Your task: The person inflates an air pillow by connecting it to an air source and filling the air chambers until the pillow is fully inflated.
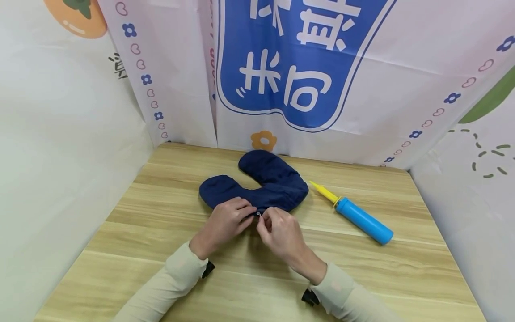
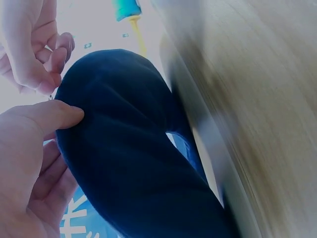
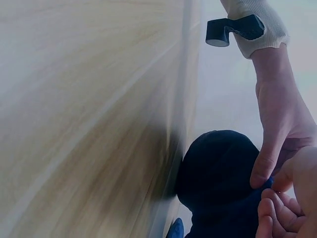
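Observation:
A navy U-shaped neck pillow (image 1: 277,181) lies on the wooden table with its opening facing up and left in the head view. My left hand (image 1: 225,221) grips its near edge, with the thumb (image 2: 67,114) on one face and the other fingers behind in the left wrist view. Beside it, my right hand (image 1: 283,232) pinches a small silvery zipper pull (image 1: 259,214) between thumb and forefinger at that same edge. Most of the zipper is hidden by the fingers and fabric.
A blue hand pump (image 1: 364,221) with a yellow nozzle (image 1: 323,192) lies right of the pillow, nozzle towards it. Printed white cloth (image 1: 181,89) hangs behind the table (image 1: 132,223), and pale walls stand at both sides.

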Motion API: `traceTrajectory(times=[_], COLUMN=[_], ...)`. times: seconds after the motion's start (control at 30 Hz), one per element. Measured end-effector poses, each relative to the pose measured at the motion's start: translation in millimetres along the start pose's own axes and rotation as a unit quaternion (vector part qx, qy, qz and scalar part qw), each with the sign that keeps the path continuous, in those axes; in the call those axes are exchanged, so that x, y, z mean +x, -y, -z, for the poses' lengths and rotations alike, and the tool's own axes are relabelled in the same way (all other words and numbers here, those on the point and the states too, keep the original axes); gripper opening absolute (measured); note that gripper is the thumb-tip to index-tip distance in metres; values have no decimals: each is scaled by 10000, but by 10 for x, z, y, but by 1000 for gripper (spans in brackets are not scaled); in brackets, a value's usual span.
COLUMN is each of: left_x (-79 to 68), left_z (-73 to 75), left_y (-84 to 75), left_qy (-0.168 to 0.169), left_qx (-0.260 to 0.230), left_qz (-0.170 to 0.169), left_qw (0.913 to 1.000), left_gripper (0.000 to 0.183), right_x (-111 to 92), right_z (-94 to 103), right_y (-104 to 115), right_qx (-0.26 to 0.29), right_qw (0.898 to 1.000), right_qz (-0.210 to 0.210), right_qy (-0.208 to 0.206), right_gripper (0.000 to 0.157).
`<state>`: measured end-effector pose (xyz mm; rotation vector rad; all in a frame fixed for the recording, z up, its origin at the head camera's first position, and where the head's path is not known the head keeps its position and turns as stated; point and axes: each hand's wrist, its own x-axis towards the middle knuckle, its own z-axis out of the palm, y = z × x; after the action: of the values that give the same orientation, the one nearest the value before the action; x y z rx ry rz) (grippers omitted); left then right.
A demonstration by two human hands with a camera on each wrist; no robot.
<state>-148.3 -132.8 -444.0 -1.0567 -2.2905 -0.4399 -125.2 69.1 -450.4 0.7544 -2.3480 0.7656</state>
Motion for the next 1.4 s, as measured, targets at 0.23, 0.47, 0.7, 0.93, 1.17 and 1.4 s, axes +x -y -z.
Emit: traceTrajectory(times=[0.23, 0.47, 0.7, 0.93, 1.17, 1.4], left_x=[-3, -58, -114, -145, -164, -206], left_z=[0, -31, -17, -12, -13, -5], left_y=[-25, -7, 9, -8, -16, -6], left_qy=[-126, -181, -221, -172, -250, -94], left_qx=[137, 136, -17, -6, 86, 130], left_qz=[-156, -190, -98, -181, -153, 38], left_qw=[9997, 9996, 9997, 9997, 9995, 9999], left_gripper=[19, 21, 20, 19, 20, 18], right_x=[-15, -42, -47, -35, -39, -51], right_z=[30, 109, 178, 241, 276, 253], right_y=[-31, -142, -256, -269, -269, -396], right_qx=[-78, -19, 227, 633, 757, 728], right_qw=[9999, 9995, 9962, 9872, 9794, 9753], right_qz=[82, -54, -468, -845, -1041, -1306], right_qy=[-16, 303, 694, 1199, 1557, 1624], right_gripper=[23, 26, 27, 26, 24, 27])
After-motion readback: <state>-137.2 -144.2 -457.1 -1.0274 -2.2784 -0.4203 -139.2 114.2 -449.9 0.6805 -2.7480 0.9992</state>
